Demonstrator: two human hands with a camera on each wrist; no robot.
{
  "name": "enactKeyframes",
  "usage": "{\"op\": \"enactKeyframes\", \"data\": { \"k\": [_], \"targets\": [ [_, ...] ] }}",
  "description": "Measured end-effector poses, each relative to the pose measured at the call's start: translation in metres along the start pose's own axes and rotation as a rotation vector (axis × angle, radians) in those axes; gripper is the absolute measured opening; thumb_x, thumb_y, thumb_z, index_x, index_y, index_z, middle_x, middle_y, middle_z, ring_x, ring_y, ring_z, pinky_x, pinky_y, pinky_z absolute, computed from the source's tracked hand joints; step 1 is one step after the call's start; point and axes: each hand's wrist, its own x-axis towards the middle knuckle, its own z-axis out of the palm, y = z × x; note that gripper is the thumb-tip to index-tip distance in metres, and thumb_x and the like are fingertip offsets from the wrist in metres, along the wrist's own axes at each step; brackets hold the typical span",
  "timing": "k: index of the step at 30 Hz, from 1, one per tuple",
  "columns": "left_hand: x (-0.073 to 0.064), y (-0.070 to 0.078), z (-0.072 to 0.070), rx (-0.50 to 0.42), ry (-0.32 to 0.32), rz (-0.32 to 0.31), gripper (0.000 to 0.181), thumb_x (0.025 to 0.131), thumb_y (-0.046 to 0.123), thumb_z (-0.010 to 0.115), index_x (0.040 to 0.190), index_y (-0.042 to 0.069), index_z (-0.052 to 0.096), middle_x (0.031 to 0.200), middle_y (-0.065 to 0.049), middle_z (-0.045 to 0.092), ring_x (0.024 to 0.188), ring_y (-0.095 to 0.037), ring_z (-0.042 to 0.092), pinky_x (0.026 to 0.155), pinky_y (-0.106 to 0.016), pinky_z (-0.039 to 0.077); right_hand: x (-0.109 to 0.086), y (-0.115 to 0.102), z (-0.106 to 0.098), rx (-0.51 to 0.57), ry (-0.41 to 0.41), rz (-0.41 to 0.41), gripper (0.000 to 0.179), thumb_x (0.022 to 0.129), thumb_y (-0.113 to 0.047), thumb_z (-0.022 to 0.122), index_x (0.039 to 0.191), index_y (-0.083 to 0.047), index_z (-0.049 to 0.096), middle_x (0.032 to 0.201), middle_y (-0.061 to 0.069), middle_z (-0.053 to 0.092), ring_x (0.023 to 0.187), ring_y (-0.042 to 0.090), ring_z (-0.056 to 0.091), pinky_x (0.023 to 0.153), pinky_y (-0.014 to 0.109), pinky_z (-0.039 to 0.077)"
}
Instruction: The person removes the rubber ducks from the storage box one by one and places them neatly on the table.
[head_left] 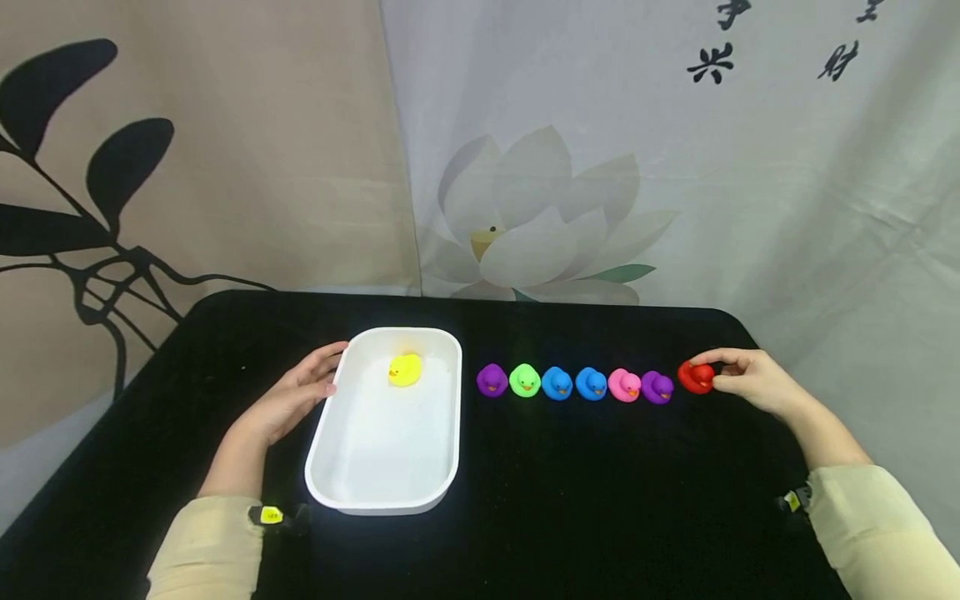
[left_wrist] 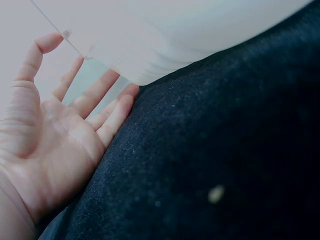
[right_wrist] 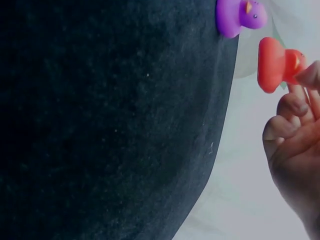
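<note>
At the right end of the duck row, my right hand point(head_left: 753, 379) pinches a red rubber duck point(head_left: 696, 377) between thumb and fingers. In the right wrist view the red duck point(right_wrist: 272, 65) shows against the pale curtain, beside a purple rubber duck point(right_wrist: 231, 17). My left hand point(head_left: 296, 396) is at the left side of a white tray point(head_left: 382, 507), fingertips at its rim. The left wrist view shows that hand point(left_wrist: 65, 125) with extended fingers against the tray's outer wall point(left_wrist: 165, 45). Inside the tray, near its far end, sits a yellow rubber duck point(head_left: 405, 370).
Right of the tray stand a purple duck point(head_left: 492, 380), a green duck point(head_left: 525, 381), two blue ducks point(head_left: 557, 383), a pink duck point(head_left: 624, 385) and another purple duck point(head_left: 657, 387). They line up across the black tabletop point(head_left: 570, 500). A printed curtain point(head_left: 300, 150) hangs behind.
</note>
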Motion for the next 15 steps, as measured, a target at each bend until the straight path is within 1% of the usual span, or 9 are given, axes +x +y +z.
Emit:
{"op": "enactKeyframes", "data": {
  "k": [4, 6, 11, 12, 15],
  "targets": [
    [0.0, -0.001, 0.0, 0.0, -0.003, 0.002, 0.067, 0.091, 0.017, 0.061, 0.149, 0.018, 0.026, 0.153, -0.012, 0.027, 0.131, -0.036, 0.037, 0.105, -0.059, 0.025, 0.002, 0.005, 0.001, 0.018, -0.014, 0.024, 0.034, 0.085, 0.002, 0.061, 0.118, 0.007, 0.06, 0.08, 0.006, 0.057, 0.059, 0.011, 0.044, 0.06, 0.026, 0.04],
    [0.001, -0.001, 0.0, 0.003, -0.007, 0.004, 0.067, 0.091, 0.017, 0.061, 0.149, 0.018, 0.026, 0.153, -0.012, 0.027, 0.131, -0.035, 0.038, 0.105, -0.059, 0.025, 0.002, 0.007, 0.002, 0.034, -0.022, 0.028, 0.034, 0.085, 0.002, 0.061, 0.118, 0.007, 0.059, 0.075, 0.003, 0.054, 0.058, 0.01, 0.042, 0.058, 0.027, 0.039],
    [0.001, -0.002, -0.001, 0.003, -0.014, 0.013, 0.067, 0.091, 0.017, 0.06, 0.149, 0.018, 0.027, 0.152, -0.012, 0.028, 0.13, -0.033, 0.04, 0.104, -0.058, 0.026, 0.002, 0.013, 0.007, 0.056, -0.026, 0.015, 0.032, 0.084, 0.002, 0.062, 0.116, 0.006, 0.06, 0.069, -0.001, 0.045, 0.056, 0.009, 0.039, 0.053, 0.028, 0.036],
    [0.001, -0.002, -0.001, 0.002, -0.013, 0.013, 0.067, 0.091, 0.017, 0.061, 0.149, 0.018, 0.027, 0.152, -0.011, 0.028, 0.13, -0.033, 0.041, 0.104, -0.058, 0.026, 0.002, 0.015, 0.008, 0.058, -0.025, 0.015, 0.032, 0.084, 0.002, 0.062, 0.116, 0.006, 0.061, 0.069, -0.001, 0.046, 0.056, 0.009, 0.039, 0.053, 0.028, 0.036],
    [0.0, -0.001, -0.001, 0.002, -0.008, 0.009, 0.068, 0.091, 0.017, 0.061, 0.149, 0.018, 0.027, 0.152, -0.011, 0.028, 0.13, -0.033, 0.04, 0.104, -0.059, 0.026, 0.002, 0.019, 0.01, 0.056, -0.032, 0.026, 0.032, 0.084, 0.002, 0.062, 0.117, 0.006, 0.061, 0.077, 0.004, 0.052, 0.059, 0.009, 0.041, 0.055, 0.028, 0.038]
  ]
}}
